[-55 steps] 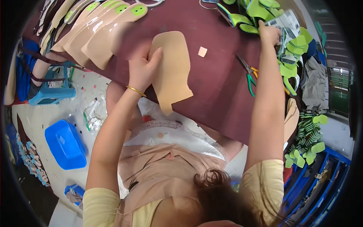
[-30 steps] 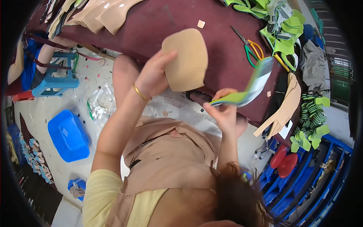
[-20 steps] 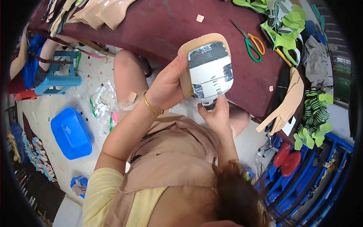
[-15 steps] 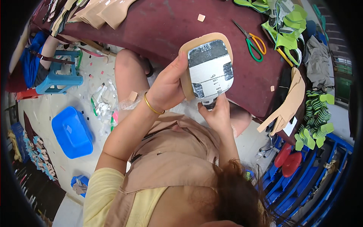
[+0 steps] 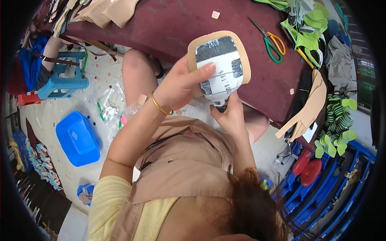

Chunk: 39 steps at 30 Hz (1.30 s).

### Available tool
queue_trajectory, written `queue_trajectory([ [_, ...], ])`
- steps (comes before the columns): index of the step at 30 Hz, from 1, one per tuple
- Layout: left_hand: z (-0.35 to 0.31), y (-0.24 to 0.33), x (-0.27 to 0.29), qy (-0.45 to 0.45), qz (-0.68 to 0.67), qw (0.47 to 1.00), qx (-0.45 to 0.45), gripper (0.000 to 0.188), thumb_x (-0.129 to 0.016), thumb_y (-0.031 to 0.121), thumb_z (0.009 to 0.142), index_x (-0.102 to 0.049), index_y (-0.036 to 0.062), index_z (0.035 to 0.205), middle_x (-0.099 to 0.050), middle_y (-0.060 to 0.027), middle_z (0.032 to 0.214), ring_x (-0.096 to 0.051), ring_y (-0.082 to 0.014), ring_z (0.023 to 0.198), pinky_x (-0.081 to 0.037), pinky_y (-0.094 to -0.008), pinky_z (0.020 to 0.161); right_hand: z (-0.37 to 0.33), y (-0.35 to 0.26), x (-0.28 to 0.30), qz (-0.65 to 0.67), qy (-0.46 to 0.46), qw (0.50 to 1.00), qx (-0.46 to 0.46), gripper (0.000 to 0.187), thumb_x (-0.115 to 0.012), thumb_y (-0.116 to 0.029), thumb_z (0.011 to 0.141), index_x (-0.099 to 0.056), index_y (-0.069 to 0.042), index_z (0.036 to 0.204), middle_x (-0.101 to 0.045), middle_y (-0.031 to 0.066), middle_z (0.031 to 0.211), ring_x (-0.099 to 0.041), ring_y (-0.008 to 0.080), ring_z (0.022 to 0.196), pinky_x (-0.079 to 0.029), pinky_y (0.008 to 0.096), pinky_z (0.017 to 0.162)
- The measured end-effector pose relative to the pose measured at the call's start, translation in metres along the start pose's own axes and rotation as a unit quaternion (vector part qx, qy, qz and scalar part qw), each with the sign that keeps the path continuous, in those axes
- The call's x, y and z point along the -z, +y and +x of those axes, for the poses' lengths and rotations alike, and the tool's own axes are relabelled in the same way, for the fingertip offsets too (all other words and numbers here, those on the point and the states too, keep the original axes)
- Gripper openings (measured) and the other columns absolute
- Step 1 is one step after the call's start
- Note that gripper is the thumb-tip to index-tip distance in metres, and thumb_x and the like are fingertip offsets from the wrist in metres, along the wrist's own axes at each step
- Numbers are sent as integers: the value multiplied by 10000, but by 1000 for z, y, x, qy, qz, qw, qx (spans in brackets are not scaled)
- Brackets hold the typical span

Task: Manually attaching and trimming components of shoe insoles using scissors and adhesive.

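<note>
My left hand [image 5: 183, 84] grips the left side of a tan shoe-shaped piece [image 5: 244, 60], with the thumb pressed on a grey and white printed pattern sheet [image 5: 221, 72] laid over it. My right hand [image 5: 229, 114] pinches the narrow lower end of the sheet and the tan piece from below. Both are held up in front of my chest, just over the near edge of the maroon table [image 5: 169, 24]. A gold bangle sits on my left wrist.
Orange and green scissors [image 5: 270, 40] lie on the table beside a heap of green cut pieces [image 5: 305, 30]. Tan pieces are stacked at the far left [image 5: 104, 10] and hang at the right edge [image 5: 307, 110]. A blue tub [image 5: 77, 138] and blue stool [image 5: 62, 78] stand on the floor.
My right hand brought a printed sheet from the pile at the right and laid it on the tan piece, which my left hand lifted off the table toward my chest.
</note>
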<state>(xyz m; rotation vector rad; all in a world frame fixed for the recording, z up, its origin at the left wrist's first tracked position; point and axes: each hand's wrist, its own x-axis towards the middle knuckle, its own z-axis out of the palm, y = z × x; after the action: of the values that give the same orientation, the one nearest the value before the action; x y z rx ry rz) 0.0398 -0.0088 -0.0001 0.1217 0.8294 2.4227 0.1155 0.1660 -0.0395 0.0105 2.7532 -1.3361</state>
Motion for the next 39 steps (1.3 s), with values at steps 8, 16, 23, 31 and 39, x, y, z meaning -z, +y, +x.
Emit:
queue_trajectory([
  [8,15,44,27,-3,15,994,107,432,-593,147,881,-452,-33,1247,-603,-105,1115,-602,-175,1008,-492,-322,890,7,11,17,301,66,949,67,855,-832,-155,654,-322,-37,1331,-412,60,1168,-473,169,1045,-460,326,879],
  [16,33,43,4,-24,102,984,141,369,-612,189,874,-529,-20,1167,-627,-77,1060,-618,-118,924,-508,-264,795,37,-37,20,437,-111,893,7,445,-776,-32,700,-581,9,1098,-654,65,999,-605,123,917,-493,283,823],
  [23,34,22,17,-66,74,985,143,471,-572,357,906,-529,-27,1176,-623,-46,1051,-585,-85,934,-472,-233,813,48,-37,15,623,48,780,-26,483,-608,-86,862,-404,4,1290,-562,121,1203,-575,224,1075,-475,351,921],
  [31,2,5,9,48,243,961,122,275,-662,213,856,-666,-38,967,-671,-34,850,-595,-71,769,-476,-219,704,51,-24,37,654,18,752,-79,433,-646,-84,844,-479,-14,1237,-599,89,1133,-593,199,1024,-479,329,883],
  [39,16,3,35,37,150,979,130,617,-323,506,967,-633,-25,1025,-652,-81,995,-590,-150,895,-460,-283,810,47,-41,32,560,-8,828,-30,440,-722,-52,763,-550,20,1162,-630,99,1080,-608,163,963,-490,298,842],
])
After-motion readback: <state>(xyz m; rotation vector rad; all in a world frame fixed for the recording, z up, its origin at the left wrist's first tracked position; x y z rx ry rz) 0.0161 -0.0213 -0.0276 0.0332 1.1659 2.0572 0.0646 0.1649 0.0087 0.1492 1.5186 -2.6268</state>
